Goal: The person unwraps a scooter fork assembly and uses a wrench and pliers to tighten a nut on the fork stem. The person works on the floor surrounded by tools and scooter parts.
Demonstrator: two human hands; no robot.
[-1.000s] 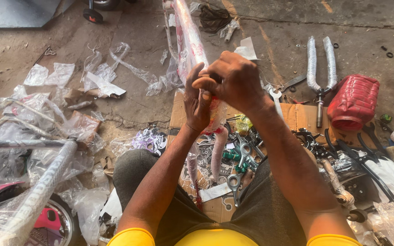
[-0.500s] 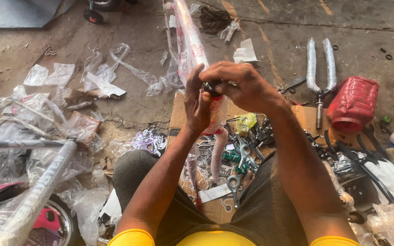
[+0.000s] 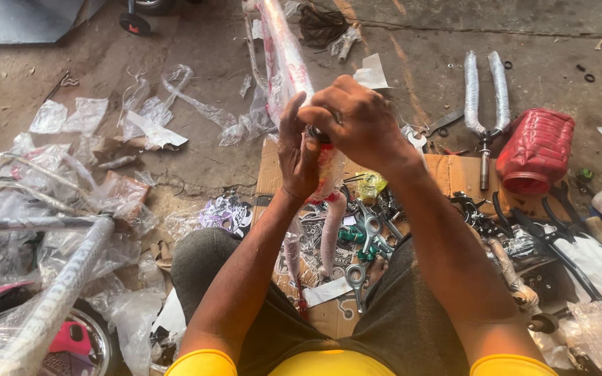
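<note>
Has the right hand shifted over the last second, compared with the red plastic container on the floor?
Yes. The right hand has turned over the frame tube, wrist swinging right toward the red container.

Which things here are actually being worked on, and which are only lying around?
In hand:
left hand
right hand
plastic-wrapped bike frame tube

Lying about:
wrapped fork
red ribbed container
cardboard sheet
torn plastic wrap
loose metal levers
</note>
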